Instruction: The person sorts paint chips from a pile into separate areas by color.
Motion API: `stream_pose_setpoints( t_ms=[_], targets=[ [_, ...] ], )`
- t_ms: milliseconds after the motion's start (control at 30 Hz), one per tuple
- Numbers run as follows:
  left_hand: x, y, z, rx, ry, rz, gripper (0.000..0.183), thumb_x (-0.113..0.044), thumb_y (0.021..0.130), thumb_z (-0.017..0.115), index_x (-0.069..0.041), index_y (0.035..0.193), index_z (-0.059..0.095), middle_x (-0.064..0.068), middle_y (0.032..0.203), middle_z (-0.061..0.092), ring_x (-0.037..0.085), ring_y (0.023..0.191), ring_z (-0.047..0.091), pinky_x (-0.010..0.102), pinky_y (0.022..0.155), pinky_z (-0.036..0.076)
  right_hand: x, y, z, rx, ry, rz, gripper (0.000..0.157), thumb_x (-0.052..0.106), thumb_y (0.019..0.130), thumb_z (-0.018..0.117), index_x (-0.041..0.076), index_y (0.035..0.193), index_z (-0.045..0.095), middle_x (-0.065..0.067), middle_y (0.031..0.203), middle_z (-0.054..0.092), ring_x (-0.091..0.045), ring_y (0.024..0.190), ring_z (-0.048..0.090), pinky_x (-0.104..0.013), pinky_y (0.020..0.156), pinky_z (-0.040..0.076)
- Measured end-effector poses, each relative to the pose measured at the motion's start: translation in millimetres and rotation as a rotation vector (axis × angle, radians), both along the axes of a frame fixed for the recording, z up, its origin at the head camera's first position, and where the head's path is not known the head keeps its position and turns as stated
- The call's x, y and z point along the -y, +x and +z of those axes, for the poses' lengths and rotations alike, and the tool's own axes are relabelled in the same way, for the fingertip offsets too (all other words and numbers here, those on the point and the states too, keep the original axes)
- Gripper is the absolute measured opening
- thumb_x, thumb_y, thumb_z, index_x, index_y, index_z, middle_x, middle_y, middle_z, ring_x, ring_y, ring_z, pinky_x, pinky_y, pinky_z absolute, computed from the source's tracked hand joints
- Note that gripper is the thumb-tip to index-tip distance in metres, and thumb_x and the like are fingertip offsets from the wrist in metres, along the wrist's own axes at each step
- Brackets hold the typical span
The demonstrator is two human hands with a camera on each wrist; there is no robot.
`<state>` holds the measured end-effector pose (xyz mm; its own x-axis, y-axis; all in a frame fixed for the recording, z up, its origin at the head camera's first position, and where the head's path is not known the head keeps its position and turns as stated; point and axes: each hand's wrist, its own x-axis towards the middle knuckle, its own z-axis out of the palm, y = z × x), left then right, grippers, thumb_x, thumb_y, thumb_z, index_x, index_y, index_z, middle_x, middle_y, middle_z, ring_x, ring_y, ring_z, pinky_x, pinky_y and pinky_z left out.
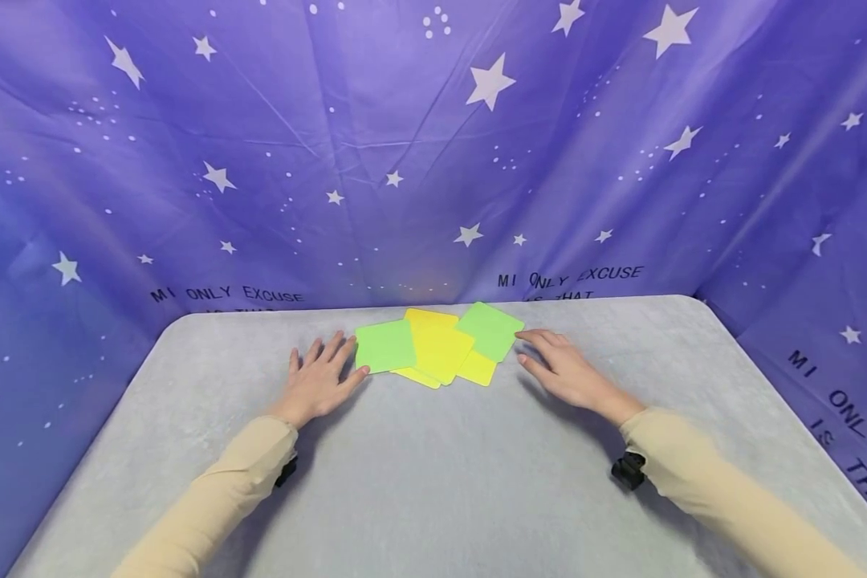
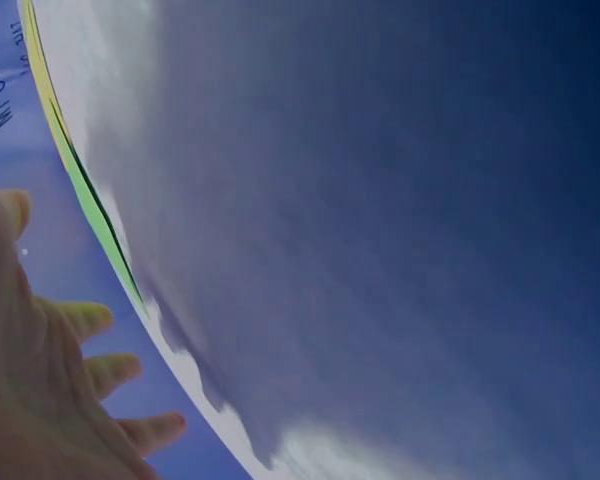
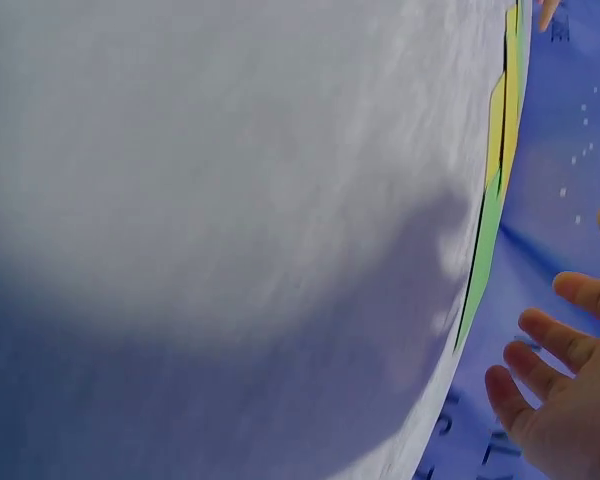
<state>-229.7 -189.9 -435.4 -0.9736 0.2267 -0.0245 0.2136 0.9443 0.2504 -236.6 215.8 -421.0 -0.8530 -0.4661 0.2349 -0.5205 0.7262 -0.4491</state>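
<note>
Overlapping green and yellow cards lie spread out near the far edge of the table. One green card (image 1: 386,347) is at the left end, another green card (image 1: 493,329) at the right, and yellow cards (image 1: 441,345) lie between them. My left hand (image 1: 321,380) is beside the left green card with its fingers spread. Beside the right green card is my right hand (image 1: 565,371), fingers extended, the fingertips close to its edge; I cannot tell if they touch. Both wrist views show the hands (image 2: 40,370) (image 3: 570,370) holding nothing, with the cards seen edge-on.
The grey table (image 1: 433,482) has rounded far corners. Behind it and along the sides hangs a purple curtain (image 1: 405,96) with white stars and printed lettering. A black device (image 1: 628,470) is strapped at the right wrist, and a similar one (image 1: 286,472) at the left.
</note>
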Motion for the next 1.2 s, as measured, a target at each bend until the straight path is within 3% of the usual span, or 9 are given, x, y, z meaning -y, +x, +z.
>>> stream_pose_setpoints(
  t_ms=[267, 467, 767, 967, 1200],
  targets=[
    [-9.1, 0.3, 5.9, 0.083, -0.019, 0.039, 0.08, -0.06, 0.097, 0.036, -0.004, 0.153, 0.023, 0.017, 0.158, 0.014, 0.048, 0.14, 0.006, 0.071, 0.104, -0.003, 38.4, -0.4, 2.0, 0.068, -0.055, 0.055, 0.048, 0.03, 0.1, 0.051, 0.001, 0.138, 0.048, -0.019, 0.134, 0.051, -0.036, 0.122, 0.047, -0.054, 0.101, 0.038],
    [-7.6, -2.5, 3.1, 0.116, 0.002, 0.064, 0.08, -0.059, 0.097, 0.036, -0.004, 0.153, 0.023, 0.019, 0.158, 0.01, 0.05, 0.14, 0.003, 0.071, 0.103, -0.005, 68.9, -1.5, 3.2, 0.079, -0.069, 0.116, 0.05, 0.024, 0.097, 0.056, -0.004, 0.137, 0.048, -0.022, 0.126, 0.054, -0.035, 0.109, 0.055, -0.05, 0.093, 0.045],
    [-8.4, -6.8, -3.7, 0.139, 0.011, 0.053, 0.08, -0.059, 0.097, 0.037, -0.005, 0.153, 0.02, 0.023, 0.157, 0.005, 0.05, 0.14, 0.001, 0.072, 0.101, -0.011, 117.1, -13.0, 5.5, 0.164, -0.093, 0.137, 0.054, 0.021, 0.094, 0.062, -0.003, 0.139, 0.047, -0.021, 0.127, 0.053, -0.031, 0.109, 0.056, -0.043, 0.093, 0.047],
    [-11.3, -5.8, -2.2, 0.142, 0.006, 0.05, 0.076, -0.054, 0.098, 0.039, -0.004, 0.153, 0.022, 0.025, 0.157, 0.008, 0.05, 0.139, 0.005, 0.074, 0.1, -0.009, 142.8, -24.9, 1.7, 0.273, -0.113, 0.116, 0.063, 0.018, 0.09, 0.068, -0.003, 0.143, 0.042, -0.019, 0.125, 0.054, -0.029, 0.108, 0.055, -0.04, 0.092, 0.046],
    [-11.7, -5.8, -0.4, 0.132, 0.018, 0.05, 0.07, -0.047, 0.099, 0.043, -0.004, 0.152, 0.026, 0.027, 0.155, 0.011, 0.05, 0.139, 0.007, 0.074, 0.1, -0.006, 158.3, -33.6, -4.5, 0.414, -0.229, 0.054, 0.069, 0.016, 0.085, 0.074, 0.0, 0.144, 0.042, -0.018, 0.13, 0.055, -0.025, 0.105, 0.055, -0.036, 0.089, 0.047]
  ],
)
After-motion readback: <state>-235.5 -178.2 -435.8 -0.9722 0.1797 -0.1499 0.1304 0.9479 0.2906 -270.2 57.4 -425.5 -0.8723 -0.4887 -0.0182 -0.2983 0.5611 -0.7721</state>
